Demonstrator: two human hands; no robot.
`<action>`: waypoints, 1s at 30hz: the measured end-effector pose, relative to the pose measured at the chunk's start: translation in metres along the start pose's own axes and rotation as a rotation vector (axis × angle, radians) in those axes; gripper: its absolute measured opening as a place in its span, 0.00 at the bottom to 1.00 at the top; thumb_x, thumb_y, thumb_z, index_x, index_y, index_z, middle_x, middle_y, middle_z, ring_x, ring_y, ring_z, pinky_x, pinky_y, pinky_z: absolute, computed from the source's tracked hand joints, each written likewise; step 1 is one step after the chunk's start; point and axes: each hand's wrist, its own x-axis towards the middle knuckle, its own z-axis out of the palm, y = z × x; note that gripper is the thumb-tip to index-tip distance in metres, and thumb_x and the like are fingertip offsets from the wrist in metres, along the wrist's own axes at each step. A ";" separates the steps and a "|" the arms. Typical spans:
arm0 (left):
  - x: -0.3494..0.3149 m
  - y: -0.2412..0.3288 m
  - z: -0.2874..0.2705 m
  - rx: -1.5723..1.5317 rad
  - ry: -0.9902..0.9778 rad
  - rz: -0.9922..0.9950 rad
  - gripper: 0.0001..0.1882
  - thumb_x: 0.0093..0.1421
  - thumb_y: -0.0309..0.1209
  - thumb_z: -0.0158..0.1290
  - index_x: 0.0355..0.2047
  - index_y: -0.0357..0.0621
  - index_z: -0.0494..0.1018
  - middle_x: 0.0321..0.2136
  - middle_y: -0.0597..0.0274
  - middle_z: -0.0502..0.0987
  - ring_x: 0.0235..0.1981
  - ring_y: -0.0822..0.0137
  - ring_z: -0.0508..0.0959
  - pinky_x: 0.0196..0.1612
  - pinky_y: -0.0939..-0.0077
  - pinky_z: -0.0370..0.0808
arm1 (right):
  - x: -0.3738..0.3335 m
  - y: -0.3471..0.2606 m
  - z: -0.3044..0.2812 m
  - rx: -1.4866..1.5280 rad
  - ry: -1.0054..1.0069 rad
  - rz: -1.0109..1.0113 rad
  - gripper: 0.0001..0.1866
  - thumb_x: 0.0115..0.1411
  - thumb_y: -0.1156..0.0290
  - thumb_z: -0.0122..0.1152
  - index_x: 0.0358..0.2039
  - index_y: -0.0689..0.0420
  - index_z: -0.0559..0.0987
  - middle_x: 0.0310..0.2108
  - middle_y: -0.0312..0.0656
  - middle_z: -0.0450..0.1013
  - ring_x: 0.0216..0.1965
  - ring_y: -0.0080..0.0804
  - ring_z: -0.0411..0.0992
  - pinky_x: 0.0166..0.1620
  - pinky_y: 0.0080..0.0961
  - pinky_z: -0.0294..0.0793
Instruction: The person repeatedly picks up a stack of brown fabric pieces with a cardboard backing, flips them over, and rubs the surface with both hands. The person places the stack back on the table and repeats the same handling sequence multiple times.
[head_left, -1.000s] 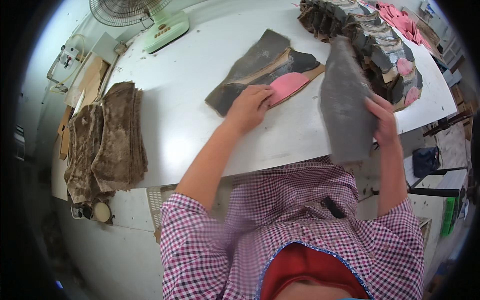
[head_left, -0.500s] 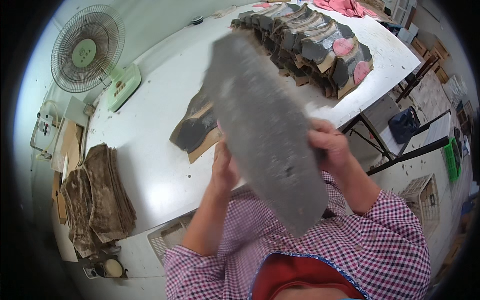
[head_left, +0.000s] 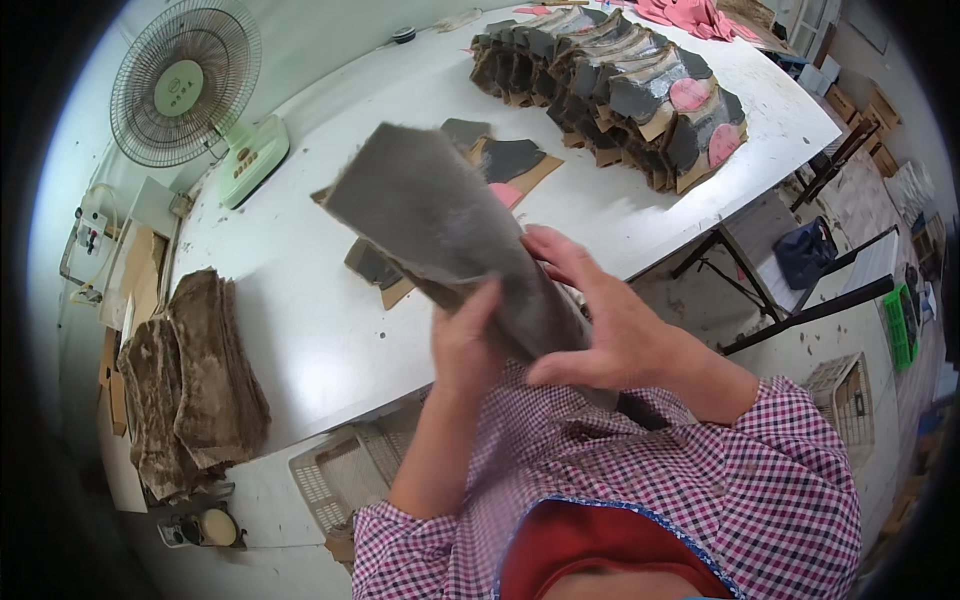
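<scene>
A long grey fabric piece (head_left: 430, 205) with fuzzy brownish edges is held up in front of me, curled lengthwise, its wide end toward the far left. My left hand (head_left: 468, 345) pinches its near left edge, thumb on top. Around its right side, my right hand (head_left: 625, 325) has its thumb laid across the lower part and its fingers at the edge; the fingertips are partly hidden. Beneath it on the white table lies a shaped grey-and-tan piece (head_left: 515, 158) with a pink patch (head_left: 505, 194), mostly covered by the held fabric.
A row of overlapping grey-and-tan pieces (head_left: 620, 85) fills the table's far right. Brown furry pieces (head_left: 215, 375) are stacked at the left edge. A green fan (head_left: 250, 165) stands at the back left. Plastic crates (head_left: 335, 480) sit below the table (head_left: 300, 330).
The grey piece has swung from lying broad across my view to a curled, narrower shape tilted up to the left. My right hand has shifted left and spread its fingers around it.
</scene>
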 end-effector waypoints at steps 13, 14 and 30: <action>-0.020 0.029 -0.048 0.003 0.002 -0.273 0.20 0.63 0.28 0.48 0.54 0.32 0.65 0.50 0.52 0.72 0.50 0.58 0.74 0.53 0.65 0.73 | 0.013 0.016 -0.020 0.136 0.183 0.363 0.11 0.57 0.75 0.49 0.35 0.65 0.77 0.29 0.35 0.74 0.30 0.17 0.68 0.34 0.16 0.69; -0.020 0.030 -0.057 0.000 0.005 -0.312 0.20 0.63 0.28 0.48 0.54 0.32 0.65 0.50 0.52 0.72 0.50 0.58 0.74 0.53 0.65 0.73 | 0.012 0.023 -0.027 0.192 0.187 0.427 0.11 0.57 0.74 0.49 0.36 0.65 0.77 0.29 0.34 0.74 0.29 0.16 0.67 0.34 0.15 0.68; -0.046 0.021 -0.079 -0.280 -0.004 -0.398 0.22 0.57 0.27 0.47 0.50 0.25 0.67 0.48 0.45 0.74 0.47 0.53 0.77 0.51 0.60 0.74 | 0.003 0.060 -0.008 0.177 0.353 0.287 0.14 0.65 0.67 0.55 0.36 0.67 0.78 0.27 0.32 0.75 0.29 0.14 0.68 0.33 0.16 0.70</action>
